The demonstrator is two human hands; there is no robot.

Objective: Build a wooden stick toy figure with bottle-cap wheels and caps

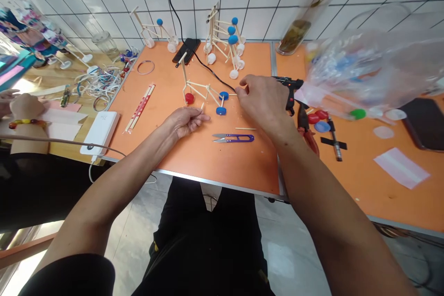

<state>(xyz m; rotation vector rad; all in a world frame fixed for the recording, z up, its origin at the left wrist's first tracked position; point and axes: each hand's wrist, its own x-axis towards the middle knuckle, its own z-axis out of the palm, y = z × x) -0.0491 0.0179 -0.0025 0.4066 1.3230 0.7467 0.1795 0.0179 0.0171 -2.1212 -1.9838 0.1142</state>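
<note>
My left hand (189, 121) is closed, palm turned up, near the middle of the orange table. A short wooden stick (202, 107) pokes up from its fingertips. Just beyond it stands a small stick-built car (197, 86) with a red bottle-cap wheel (189, 98) and two blue cap wheels (221, 110). My right hand (262, 101) hovers to the right of the car, fingers curled down; whatever they hold is hidden. Behind that hand lies a black glue gun (290, 88). Purple-handled thread snips (234, 138) and a loose stick (245, 128) lie between my forearms.
Finished-looking stick frames (222, 37) with cap wheels stand by the tiled wall. Nearby are a phone (186, 51), packaged chopsticks (139, 108), and a power bank (100, 132). Pliers (305, 129), a plastic bag (367, 64), and a tall bottle (298, 32) sit right. Another person's hand (26, 105) is left.
</note>
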